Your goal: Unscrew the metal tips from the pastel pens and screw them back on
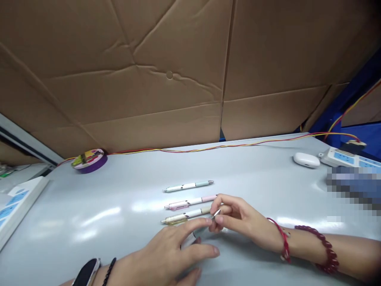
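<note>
A pen with a white and grey barrel (203,232) is between my two hands, its silver tip pointing up to the right. My left hand (169,252) is curled round its body, hiding the rear part. The thumb and fingers of my right hand (235,216) pinch it near the tip. Just beyond lie three more pens in a loose column: a pale green pen (188,186), a pink pen (190,202) and a yellowish pen (187,215). Fingers of my right hand cover the tip ends of the pink and yellowish ones.
On the grey table (125,198), a round purple tin (89,161) sits at the back left. A white earbud case (306,159) and a power strip (342,157) are at the right. Another power strip (18,210) lies left. Red and yellow wires (184,151) run below the cardboard (149,99).
</note>
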The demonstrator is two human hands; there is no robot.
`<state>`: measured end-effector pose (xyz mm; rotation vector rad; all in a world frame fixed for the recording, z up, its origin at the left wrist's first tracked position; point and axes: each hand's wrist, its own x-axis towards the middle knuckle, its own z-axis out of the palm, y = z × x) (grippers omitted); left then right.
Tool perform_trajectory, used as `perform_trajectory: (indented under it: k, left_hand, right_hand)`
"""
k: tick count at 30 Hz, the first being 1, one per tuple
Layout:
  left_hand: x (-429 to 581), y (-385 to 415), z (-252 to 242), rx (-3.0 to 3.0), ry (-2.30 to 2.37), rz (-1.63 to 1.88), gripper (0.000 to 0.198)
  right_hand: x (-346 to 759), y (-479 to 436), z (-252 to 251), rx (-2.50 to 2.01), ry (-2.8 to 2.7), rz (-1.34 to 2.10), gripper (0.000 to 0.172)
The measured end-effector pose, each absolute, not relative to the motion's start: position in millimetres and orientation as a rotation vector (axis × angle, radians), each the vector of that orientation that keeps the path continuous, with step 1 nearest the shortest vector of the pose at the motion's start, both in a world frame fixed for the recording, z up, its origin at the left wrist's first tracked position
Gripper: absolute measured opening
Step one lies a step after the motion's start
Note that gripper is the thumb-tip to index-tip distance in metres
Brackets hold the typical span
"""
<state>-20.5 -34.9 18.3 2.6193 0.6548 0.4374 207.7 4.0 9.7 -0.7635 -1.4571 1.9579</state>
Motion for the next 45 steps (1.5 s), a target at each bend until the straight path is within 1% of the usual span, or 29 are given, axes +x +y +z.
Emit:
perform_trajectory:
  k: [8, 13, 18, 23, 30, 37, 45]
  left_hand:
    - [-16, -34, 23, 2.561, 0.703, 0.356, 0.056]
    - [-17, -28, 23, 2.582, 0.741, 0.301, 0.040]
    - [-19, -23, 26, 2.553, 0.764, 0.185, 0.038]
    - [-20, -24, 24, 2.529, 0.772, 0.208, 0.036]
    - [-20, -26, 22, 2.489, 0.813, 0.145, 0.036]
    - [-20, -25, 22, 2.479, 0.782, 0.202, 0.032]
    - [-21, -27, 22, 2.481, 0.784, 0.230, 0.034]
  right_hand:
    - [209, 1, 8, -0.746, -1.532, 1.908, 0.025]
    - [209, 0, 6, -0.768, -1.536, 1.901, 0.027]
    - [209, 1, 3, -0.776, -1.559, 1.899, 0.029]
    - [209, 8, 3, -0.759, -1.502, 1.858, 0.028]
    - [210, 15, 6, -0.751, -1.514, 1.871, 0.029]
    - [211, 13, 2, -0.764, -1.507, 1.810, 0.025]
    - [214, 16, 2, -0.820, -1.558, 1.690, 0.024]
